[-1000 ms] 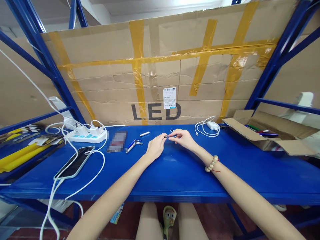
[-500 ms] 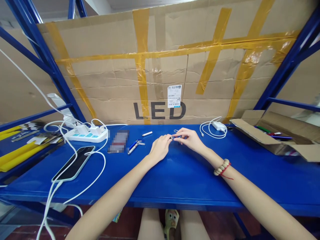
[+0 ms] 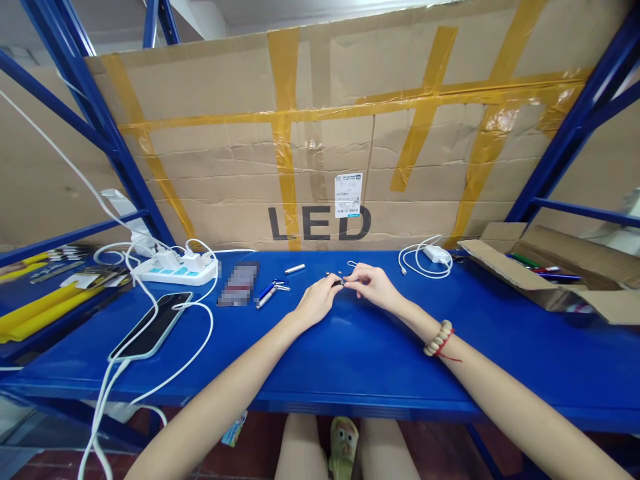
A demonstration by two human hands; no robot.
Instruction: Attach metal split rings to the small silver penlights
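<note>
My left hand [image 3: 316, 301] is closed, its fingertips pinched on a small dark piece too tiny to name. Close against it, my right hand [image 3: 373, 285] is pinched too, its fingertips meeting the left ones; what it grips is hidden. Just beyond the fingertips lie two small round metallic bits, one [image 3: 327, 273] to the left and another [image 3: 339, 272] to the right. A thin white loop [image 3: 353, 263] shows behind the right hand. To the left, a silver tube [image 3: 295, 269] lies apart from a cluster of blue and silver penlight-like tubes [image 3: 267, 295].
The blue table [image 3: 360, 360] carries a blurred-out phone-like slab [image 3: 239, 283], a phone [image 3: 151, 325] with a white cable, and a power strip [image 3: 177, 270] on the left. A coiled charger cable [image 3: 425, 260] and an open cardboard box [image 3: 520, 277] with pens stand right. Cardboard [image 3: 225, 180] walls the back.
Both hands have come slightly nearer to me, fingertips still together. The two small round bits now show on the table beyond them. The blue piece between the fingers no longer shows.
</note>
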